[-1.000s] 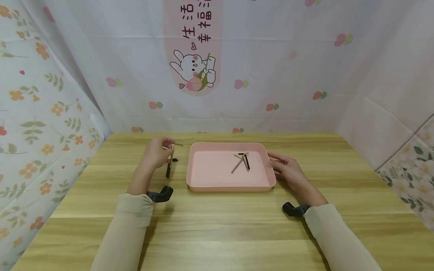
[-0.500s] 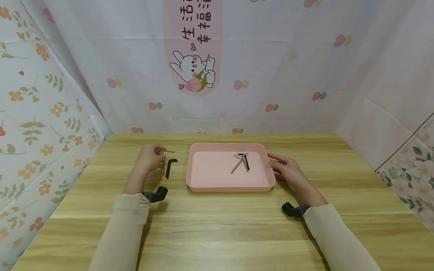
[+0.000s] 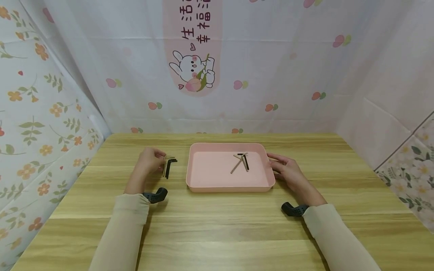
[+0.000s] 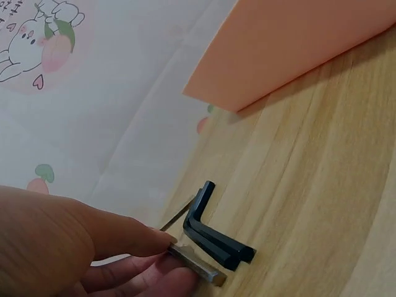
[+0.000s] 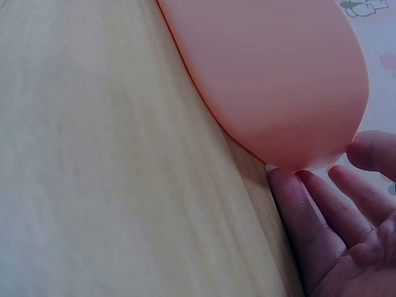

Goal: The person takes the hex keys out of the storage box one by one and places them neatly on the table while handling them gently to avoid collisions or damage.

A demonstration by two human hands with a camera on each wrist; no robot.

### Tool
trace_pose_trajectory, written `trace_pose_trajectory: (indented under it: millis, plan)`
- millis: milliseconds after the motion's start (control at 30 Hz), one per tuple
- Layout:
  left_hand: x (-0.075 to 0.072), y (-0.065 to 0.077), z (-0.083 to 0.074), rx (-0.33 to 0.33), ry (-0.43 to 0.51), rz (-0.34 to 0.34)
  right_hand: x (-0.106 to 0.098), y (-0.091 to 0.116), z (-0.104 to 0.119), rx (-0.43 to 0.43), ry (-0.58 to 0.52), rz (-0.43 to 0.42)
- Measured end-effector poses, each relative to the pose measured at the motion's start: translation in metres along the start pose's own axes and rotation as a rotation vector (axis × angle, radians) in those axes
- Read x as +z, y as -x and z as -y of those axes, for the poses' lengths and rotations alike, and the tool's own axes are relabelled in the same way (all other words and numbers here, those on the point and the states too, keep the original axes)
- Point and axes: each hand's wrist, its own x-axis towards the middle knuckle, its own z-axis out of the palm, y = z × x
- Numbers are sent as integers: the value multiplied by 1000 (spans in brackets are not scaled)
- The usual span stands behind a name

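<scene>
My left hand (image 3: 149, 161) is at the left of the table, thumb and fingers pinching a brass-coloured hex key (image 4: 199, 266) low by the tabletop. Right beside that key lie two black hex keys (image 4: 213, 238), side by side with their bends lined up. On the other side, my right hand (image 3: 289, 174) touches the right wall of a shallow pink tray (image 3: 230, 189), fingers fairly straight against it. Inside the tray, several brass-coloured hex keys (image 3: 236, 166) and black hex keys (image 3: 246, 163) lie crossed over one another, toward its right half.
The wooden table (image 3: 217, 233) stretches in front of the tray and to both sides. A white printed curtain (image 3: 271, 67) hangs behind its back edge. Each wrist carries a black camera mount (image 3: 156, 195).
My left hand has moved left and toward me, bringing the brass-coloured hex key down beside the black ones. My right hand has stayed at the tray wall.
</scene>
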Motion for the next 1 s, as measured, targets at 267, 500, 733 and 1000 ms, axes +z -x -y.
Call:
trace_pose_trajectory:
  millis: [267,500,733,1000]
  plan:
    - [3,-1,1,-15,2,-17,0,1,0,-6,-19,10]
    - [4,3,-4,-26,-16,-23,1,0,1,-6,-26,-1]
    - [6,6,-7,3,-102,-78,1,0,1,-7,-7,-12]
    - [7,6,-7,-21,-133,-72,2,-1,0,-12,4,-16]
